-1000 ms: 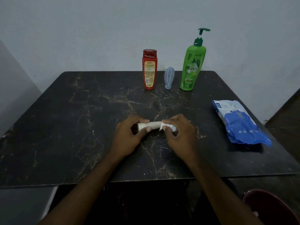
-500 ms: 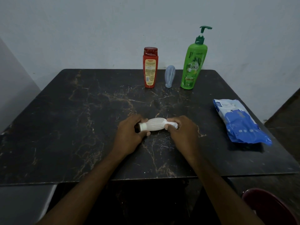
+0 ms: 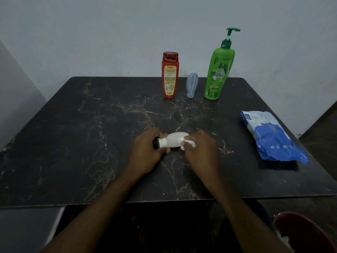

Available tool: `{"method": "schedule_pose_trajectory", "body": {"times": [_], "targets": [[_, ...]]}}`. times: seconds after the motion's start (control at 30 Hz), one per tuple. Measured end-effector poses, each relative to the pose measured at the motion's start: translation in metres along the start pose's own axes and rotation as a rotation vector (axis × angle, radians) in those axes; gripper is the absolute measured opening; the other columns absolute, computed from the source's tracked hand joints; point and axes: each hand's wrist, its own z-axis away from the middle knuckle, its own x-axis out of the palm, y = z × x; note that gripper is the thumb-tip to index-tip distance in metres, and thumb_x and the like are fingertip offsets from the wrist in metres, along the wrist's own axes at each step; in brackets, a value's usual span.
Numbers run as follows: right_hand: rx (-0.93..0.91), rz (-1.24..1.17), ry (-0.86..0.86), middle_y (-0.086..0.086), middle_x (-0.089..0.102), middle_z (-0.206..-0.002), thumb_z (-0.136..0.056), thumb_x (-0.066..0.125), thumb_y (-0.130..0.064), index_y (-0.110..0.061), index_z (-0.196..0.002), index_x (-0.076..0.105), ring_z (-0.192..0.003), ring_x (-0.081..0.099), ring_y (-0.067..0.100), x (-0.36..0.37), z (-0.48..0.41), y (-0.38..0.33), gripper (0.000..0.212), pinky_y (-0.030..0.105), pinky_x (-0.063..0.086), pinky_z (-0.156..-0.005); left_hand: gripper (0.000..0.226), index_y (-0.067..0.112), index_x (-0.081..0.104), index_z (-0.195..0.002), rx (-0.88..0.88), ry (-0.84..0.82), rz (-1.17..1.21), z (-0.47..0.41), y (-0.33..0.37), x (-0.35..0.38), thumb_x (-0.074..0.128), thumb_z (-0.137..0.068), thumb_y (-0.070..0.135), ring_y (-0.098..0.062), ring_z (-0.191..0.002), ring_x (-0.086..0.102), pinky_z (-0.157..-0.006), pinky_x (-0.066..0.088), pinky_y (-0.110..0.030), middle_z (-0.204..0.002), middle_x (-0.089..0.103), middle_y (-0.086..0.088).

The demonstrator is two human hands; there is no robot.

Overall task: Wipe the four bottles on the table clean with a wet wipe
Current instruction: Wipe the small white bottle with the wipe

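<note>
Dark marbled table (image 3: 73,143), pale wall behind. I note my left hand (image 3: 145,152) gripping the cap end of a white bottle (image 3: 173,141) that lies sideways at mid-table. My right hand (image 3: 200,152) pinches a wet wipe (image 3: 188,144) against its base. At the far edge stand a red bottle (image 3: 170,77) with an unreadable label, a small blue bottle (image 3: 191,87) and a green pump bottle (image 3: 218,73) marked "Vatika" and "Henna". A blue wipes pack (image 3: 269,137) lies to the right, its text illegible.

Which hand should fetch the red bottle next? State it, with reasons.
Left, probably. The left hand grips only the white bottle and is nearer the red bottle; the right hand holds the wipe.
</note>
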Motion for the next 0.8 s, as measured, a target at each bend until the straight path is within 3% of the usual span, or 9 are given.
{"method": "schedule_pose_trajectory", "body": {"times": [0.13,0.2,0.3,0.43,0.57,0.67,0.73,0.8], "targets": [[0.139,-0.032,-0.014,-0.003,0.068,-0.102,-0.089,0.069,-0.023,-0.019,-0.103,0.075,-0.083,0.058,0.004,-0.012,-0.013,0.015,0.015,0.005,0.034,-0.063,0.035,0.016,0.068,-0.098,0.013,-0.015,0.004,0.002,0.004,-0.002,0.09,-0.07,0.014,-0.006,-0.091,0.063,-0.076,0.053,-0.03,-0.101,0.07,0.01],[0.119,-0.01,-0.001,-0.002,0.066,-0.104,-0.091,0.066,-0.022,-0.018,-0.105,0.073,-0.085,0.057,0.006,-0.008,-0.004,0.003,0.016,0.004,0.039,-0.067,0.033,0.016,0.067,-0.095,0.027,-0.023,-0.001,0.002,0.005,-0.002,0.089,-0.071,0.013,-0.008,-0.091,0.064,-0.076,0.055,-0.036,-0.1,0.07,0.008],[-0.067,0.015,0.047,0.002,0.062,-0.105,-0.091,0.063,-0.016,-0.011,-0.1,0.071,-0.09,0.062,0.017,0.009,0.019,-0.024,0.014,0.026,0.05,-0.079,0.031,0.016,0.066,-0.093,0.029,-0.011,0.006,0.003,0.005,-0.002,0.088,-0.072,0.013,-0.007,-0.089,0.065,-0.075,0.055,-0.037,-0.099,0.071,0.008],[-0.17,0.01,0.051,0.003,0.063,-0.103,-0.088,0.064,-0.015,-0.009,-0.095,0.072,-0.085,0.064,0.021,0.019,0.029,-0.032,0.012,0.034,0.054,-0.076,0.029,0.016,0.065,-0.095,0.01,-0.011,0.045,0.003,0.005,-0.001,0.086,-0.075,0.012,-0.004,-0.086,0.066,-0.074,0.053,-0.03,-0.096,0.071,0.008],[-0.03,-0.008,0.05,0.0,0.066,-0.099,-0.088,0.067,-0.019,-0.016,-0.099,0.074,-0.087,0.063,0.015,0.003,0.009,-0.007,0.014,0.023,0.048,-0.075,0.034,0.017,0.062,-0.094,-0.001,-0.026,0.048,0.003,0.005,-0.001,0.088,-0.072,0.014,-0.004,-0.087,0.064,-0.073,0.052,-0.03,-0.097,0.071,0.008],[0.132,-0.043,0.029,-0.005,0.069,-0.1,-0.088,0.068,-0.023,-0.022,-0.102,0.075,-0.083,0.06,0.003,-0.008,-0.007,0.012,0.016,0.004,0.037,-0.062,0.036,0.019,0.06,-0.093,0.002,-0.04,0.026,0.003,0.004,-0.002,0.088,-0.073,0.014,-0.004,-0.091,0.063,-0.074,0.054,-0.033,-0.101,0.07,0.007],[0.164,-0.046,0.022,-0.006,0.069,-0.102,-0.089,0.067,-0.025,-0.024,-0.105,0.074,-0.084,0.059,0.001,-0.007,-0.008,0.013,0.017,0.004,0.035,-0.061,0.036,0.018,0.059,-0.092,0.005,-0.045,0.013,0.002,0.003,-0.002,0.088,-0.073,0.014,-0.006,-0.091,0.064,-0.074,0.055,-0.037,-0.102,0.071,0.005],[0.092,-0.005,0.039,-0.004,0.065,-0.104,-0.09,0.066,-0.023,-0.019,-0.105,0.073,-0.089,0.06,0.006,-0.002,0.001,0.001,0.017,0.01,0.039,-0.07,0.035,0.016,0.059,-0.091,0.014,-0.043,0.01,0.003,0.004,-0.002,0.088,-0.072,0.014,-0.009,-0.09,0.064,-0.073,0.055,-0.04,-0.099,0.071,0.003]]}}
